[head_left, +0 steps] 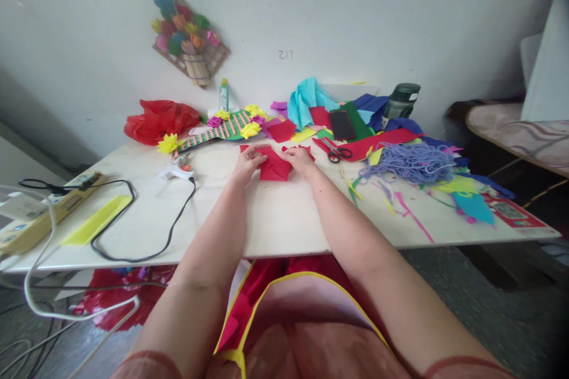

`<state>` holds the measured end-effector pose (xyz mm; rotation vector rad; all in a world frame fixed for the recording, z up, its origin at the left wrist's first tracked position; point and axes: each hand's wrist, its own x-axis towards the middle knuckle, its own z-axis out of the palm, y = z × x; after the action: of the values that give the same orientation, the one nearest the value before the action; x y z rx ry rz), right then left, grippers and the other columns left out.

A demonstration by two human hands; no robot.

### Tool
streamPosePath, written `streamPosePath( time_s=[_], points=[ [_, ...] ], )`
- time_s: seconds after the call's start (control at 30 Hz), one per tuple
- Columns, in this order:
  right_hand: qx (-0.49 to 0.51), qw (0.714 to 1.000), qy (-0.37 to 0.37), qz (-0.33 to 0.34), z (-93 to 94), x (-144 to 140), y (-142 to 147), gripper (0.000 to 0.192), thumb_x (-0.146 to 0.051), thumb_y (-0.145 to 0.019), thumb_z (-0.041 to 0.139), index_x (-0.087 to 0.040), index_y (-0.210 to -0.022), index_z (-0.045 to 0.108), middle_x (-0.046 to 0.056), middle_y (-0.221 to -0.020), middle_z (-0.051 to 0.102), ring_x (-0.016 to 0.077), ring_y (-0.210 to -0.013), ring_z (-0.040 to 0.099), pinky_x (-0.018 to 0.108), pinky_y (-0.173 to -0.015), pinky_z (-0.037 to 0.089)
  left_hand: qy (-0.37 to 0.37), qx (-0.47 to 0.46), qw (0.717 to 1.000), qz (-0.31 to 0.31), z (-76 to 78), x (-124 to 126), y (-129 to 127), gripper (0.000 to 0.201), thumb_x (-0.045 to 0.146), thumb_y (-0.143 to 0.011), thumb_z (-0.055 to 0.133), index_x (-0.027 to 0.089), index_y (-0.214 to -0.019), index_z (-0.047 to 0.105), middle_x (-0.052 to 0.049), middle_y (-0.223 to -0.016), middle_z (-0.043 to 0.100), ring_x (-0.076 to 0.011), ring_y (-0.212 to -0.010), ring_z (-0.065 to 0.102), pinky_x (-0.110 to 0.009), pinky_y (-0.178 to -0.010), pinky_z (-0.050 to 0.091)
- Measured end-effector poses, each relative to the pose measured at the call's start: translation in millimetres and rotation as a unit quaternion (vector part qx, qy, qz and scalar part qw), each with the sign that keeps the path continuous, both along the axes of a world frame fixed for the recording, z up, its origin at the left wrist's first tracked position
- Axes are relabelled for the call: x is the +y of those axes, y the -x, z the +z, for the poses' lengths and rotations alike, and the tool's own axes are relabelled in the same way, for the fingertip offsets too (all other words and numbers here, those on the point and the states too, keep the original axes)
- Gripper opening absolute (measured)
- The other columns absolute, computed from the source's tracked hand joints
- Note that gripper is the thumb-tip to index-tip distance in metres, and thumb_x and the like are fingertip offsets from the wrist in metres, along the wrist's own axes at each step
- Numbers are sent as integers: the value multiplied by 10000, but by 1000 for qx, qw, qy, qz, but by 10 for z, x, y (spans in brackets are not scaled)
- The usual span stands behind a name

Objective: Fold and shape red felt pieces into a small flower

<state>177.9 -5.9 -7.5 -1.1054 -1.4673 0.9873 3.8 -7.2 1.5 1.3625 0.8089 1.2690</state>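
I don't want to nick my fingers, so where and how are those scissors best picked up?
Probably by the black handles, from the near right side. The scissors lie to the right of the right hand, blades pointing away and leftward, so the loops face that side and fingers can stay clear of the blades.

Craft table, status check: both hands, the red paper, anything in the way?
Left hand and right hand pinching the red paper. Paper creased, middle uncovered. Scissors near right hand, not between the hands.
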Motion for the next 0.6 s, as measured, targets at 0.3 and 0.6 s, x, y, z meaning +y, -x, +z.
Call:
streamPosePath(
  time_s=[0.3,0.6],
  points=[
    [21,999,-31,-19,-29,15,9,308,-465,-593,669,-164,-596,607,-33,-565,512,105,-590,460,244,-591,366,34,21,999,-16,-28,31,5,403,252,-563,717,121,-932,621,19,-608,602,-98,-524,552,-213,-517,442],
    [34,999,-32,-19,-65,47,10,251,-408,-588,679,-170,-668,668,-9,-636,610,134,-670,542,267,-684,420,138,-11,990,-4,21,4,-30,159,237,-596,614,135,-703,556,9,-529,573,-119,-456,543,-235,-471,448]
  ],
)
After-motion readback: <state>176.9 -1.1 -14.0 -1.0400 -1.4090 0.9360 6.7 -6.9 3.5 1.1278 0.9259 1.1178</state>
